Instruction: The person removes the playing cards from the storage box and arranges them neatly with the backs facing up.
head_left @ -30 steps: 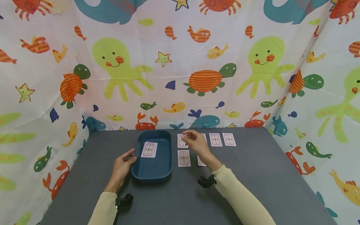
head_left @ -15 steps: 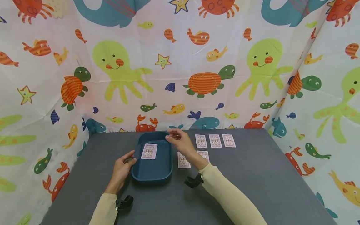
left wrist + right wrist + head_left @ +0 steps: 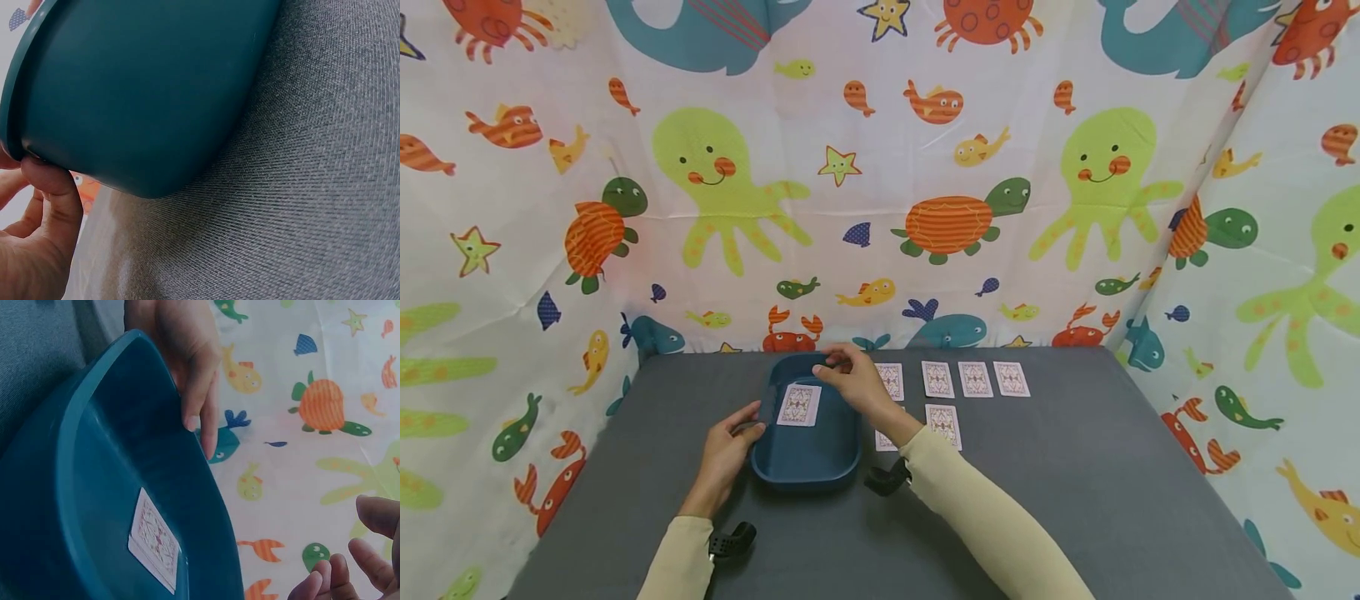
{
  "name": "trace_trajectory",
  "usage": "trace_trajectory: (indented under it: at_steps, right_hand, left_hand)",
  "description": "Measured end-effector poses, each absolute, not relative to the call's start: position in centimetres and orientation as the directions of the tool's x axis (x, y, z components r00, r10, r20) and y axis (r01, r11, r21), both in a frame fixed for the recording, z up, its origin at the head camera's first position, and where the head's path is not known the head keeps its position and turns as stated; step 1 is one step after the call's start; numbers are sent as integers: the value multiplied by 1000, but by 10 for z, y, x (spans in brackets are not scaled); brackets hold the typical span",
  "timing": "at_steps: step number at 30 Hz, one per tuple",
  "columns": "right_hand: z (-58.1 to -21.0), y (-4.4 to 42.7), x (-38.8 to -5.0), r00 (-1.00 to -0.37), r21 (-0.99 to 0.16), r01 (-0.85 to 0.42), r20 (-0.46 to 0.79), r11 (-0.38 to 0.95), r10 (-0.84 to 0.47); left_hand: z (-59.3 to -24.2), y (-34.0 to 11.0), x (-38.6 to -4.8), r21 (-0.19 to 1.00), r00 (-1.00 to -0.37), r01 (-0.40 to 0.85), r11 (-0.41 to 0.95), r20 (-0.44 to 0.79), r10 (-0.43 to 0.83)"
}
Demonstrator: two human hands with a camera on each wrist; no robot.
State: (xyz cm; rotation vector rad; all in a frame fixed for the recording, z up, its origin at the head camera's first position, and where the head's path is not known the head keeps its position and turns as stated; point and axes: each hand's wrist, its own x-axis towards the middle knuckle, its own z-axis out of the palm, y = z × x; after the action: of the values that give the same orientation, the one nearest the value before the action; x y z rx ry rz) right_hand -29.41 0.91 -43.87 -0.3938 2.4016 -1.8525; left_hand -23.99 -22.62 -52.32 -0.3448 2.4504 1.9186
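Touches the blue tray [image 3: 805, 463] from outside with parted fingers of the left hand [image 3: 722, 450]; poises the right hand [image 3: 859, 385], loose-fingered, above its far right part, near cards [image 3: 799, 405] lying inside.

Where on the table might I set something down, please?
The table is bare right of the cards and right sleeve, and in the far left corner, between tray and printed cloth. Crowded: between tray and cards, under the right hand; and the tray's left side, which the left hand touches.

tray [image 3: 805, 460]: 1 | card pile inside [image 3: 799, 405]: 1 | cards outside [image 3: 937, 379]: 6 | hands [image 3: 722, 448] [image 3: 857, 383]: 2 | wrist devices [image 3: 732, 542]: 2
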Motion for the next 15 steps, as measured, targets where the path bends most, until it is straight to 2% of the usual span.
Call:
trace_trajectory:
  at_steps: [5, 15]
  right_hand:
    - [-442, -7, -298, -964, -957, -160, 97, 244, -249]
    - [-454, -31, -313, -979, -954, -92, 35, 285, -199]
  left_hand:
    - [-522, -226, -240, 955, -974, -188, 230, -151, -167]
    - [-523, -225, -239, 954, -974, -184, 235, -145, -176]
